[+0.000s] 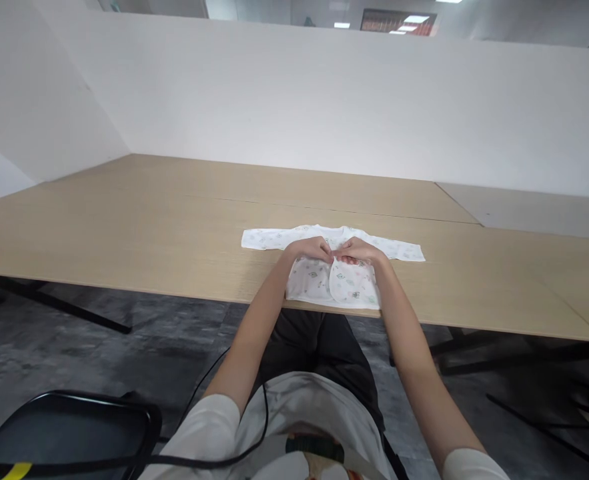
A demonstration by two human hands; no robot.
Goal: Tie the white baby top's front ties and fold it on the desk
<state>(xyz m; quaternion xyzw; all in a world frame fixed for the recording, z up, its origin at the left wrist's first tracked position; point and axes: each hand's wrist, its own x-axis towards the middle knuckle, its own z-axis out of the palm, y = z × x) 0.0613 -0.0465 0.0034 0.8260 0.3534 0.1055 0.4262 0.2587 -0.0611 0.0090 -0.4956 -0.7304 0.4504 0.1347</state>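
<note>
- White wall (pixel 324 100) behind a long wooden table (pixel 149 220).
- Small white patterned shirt (pixel 344 287) lying flat by the table's near edge, sleeves (pixel 264 239) stretched out to both sides.
- Left hand (pixel 314 249) and right hand (pixel 358 251), meeting at the middle of the shirt's front.
- Fingertips drawn together, seemingly pinching the front edges (pixel 331 280); any fastener is too small to tell.
- The step looks like joining the front; the next move calls for keeping both edges lined up.
</note>
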